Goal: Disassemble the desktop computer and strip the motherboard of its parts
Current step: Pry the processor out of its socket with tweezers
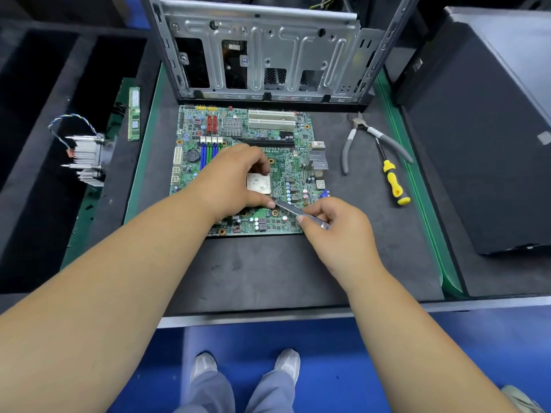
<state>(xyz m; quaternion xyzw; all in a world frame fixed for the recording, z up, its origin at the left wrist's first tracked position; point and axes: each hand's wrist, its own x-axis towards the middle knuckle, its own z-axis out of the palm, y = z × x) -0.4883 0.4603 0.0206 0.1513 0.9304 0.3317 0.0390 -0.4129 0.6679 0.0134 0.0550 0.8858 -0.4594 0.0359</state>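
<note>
2 hands on green motherboard (247,171), flat on dark mat (268,269). My left hand (235,180) curls over square silver CPU (258,183); my right hand (334,225) pinches thin metal lever (293,210).

Matt grey bench mat (268,272), bare stamped-metal case (262,55), dull metal processor lid (258,183).

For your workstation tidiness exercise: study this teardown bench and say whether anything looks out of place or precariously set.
The finned heatsink, wires trailing, perches on the ledge left of the mat, overhanging the dark bin. A memory stick lies loose beside the mat's green edge. Pliers and screwdriver lie crossed right of the motherboard. Nothing looks damaged.
</note>
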